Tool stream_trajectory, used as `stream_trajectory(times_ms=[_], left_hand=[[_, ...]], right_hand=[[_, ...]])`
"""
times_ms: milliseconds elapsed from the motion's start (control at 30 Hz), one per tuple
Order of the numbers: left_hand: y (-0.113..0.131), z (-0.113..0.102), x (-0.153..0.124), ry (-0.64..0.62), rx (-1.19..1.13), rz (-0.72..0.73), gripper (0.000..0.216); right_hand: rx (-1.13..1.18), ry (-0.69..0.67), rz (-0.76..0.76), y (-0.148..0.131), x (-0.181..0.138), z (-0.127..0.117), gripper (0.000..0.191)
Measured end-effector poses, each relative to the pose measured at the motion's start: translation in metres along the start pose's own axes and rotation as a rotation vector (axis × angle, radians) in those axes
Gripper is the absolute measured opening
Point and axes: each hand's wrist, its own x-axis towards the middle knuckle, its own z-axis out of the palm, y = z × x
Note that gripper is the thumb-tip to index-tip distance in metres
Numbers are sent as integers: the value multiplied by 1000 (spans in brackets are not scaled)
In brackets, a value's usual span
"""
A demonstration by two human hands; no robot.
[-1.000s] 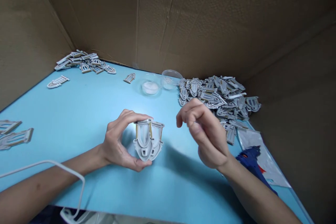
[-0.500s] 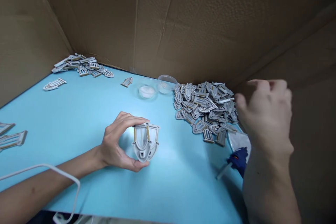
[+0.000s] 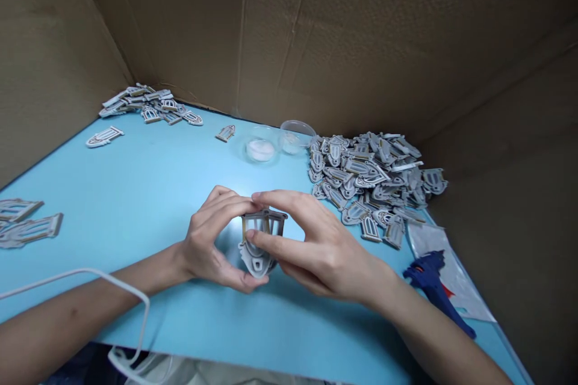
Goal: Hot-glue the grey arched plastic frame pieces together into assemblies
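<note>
Above the middle of the light blue table, my left hand (image 3: 221, 240) grips a pair of grey arched window-frame pieces (image 3: 259, 260) by their edges, thumb below and fingers on top. The pieces stand side by side at an angle, with a gold strip along one edge. From the right, my right hand (image 3: 320, 246) closes on the same pieces. One fingertip rests at their top edge and another lies across the front face. Its thumb is hidden behind the fingers.
A big heap of similar pieces (image 3: 365, 174) lies at right, a smaller heap (image 3: 139, 105) at far left. Two clear dishes (image 3: 261, 150) with white contents stand at the back. A blue glue gun (image 3: 433, 283) rests on a plastic bag (image 3: 465, 295). A white cable (image 3: 112, 280) crosses my left forearm.
My right hand has come down from the right side onto the pieces in my left hand. The glue gun now shows fully beyond my right forearm. The view has shifted slightly.
</note>
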Motion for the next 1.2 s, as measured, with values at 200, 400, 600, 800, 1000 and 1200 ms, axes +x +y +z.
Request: stream_trajectory(times_ms=[200,400,600,800,1000,1200], left_hand=[[1,-1,1,-19,-26,-43,81],[3,0,0,-62,-59,-40,82],[3,0,1,-81,-87,-55,80],[1,1,0,-54,-71,-48,80],[1,-3,0,-52,32,-9,77],[-10,1,-15,-328,211,-109,84]], right_hand=[[-25,13,-105,6,-1,-4,26],[-26,19,-192,5,5,-7,20],[136,220,-107,3,-3,-14,19],[166,276,321,7,-3,-19,8],[998,-53,851,8,-2,9,48],[767,-133,874,18,0,43,41]])
